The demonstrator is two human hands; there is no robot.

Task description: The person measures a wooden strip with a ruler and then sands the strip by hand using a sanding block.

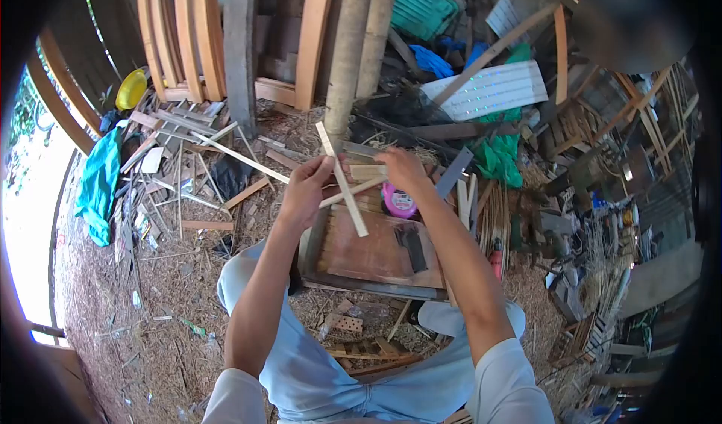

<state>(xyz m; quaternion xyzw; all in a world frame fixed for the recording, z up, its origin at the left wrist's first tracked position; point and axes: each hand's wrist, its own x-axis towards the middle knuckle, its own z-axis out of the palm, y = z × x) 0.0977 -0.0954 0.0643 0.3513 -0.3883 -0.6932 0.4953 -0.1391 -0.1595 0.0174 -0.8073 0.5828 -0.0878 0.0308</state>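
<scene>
My left hand [307, 189] pinches a thin wooden strip [347, 191] between thumb and fingers, tilted over the low work table. Behind that strip, a second wooden strip [359, 189] slants up toward my right hand [404, 173]. The right fingers are curled together; what they hold, if anything, is hidden. Just below the right hand is a pink tape measure [398, 201]. A reddish-brown board [368, 252] covers the near part of the table, with a dark flat piece [412, 247] on it. A saw-like flat metal blade [454, 173] leans beyond my right wrist.
Loose wood strips [218, 149] and offcuts litter the shavings-covered ground at left. Bamboo posts [348, 56] rise just behind the table. A white panel [492, 92], a green crate [423, 7] and green plastic [500, 159] lie at back right. A teal cloth [99, 187] lies far left.
</scene>
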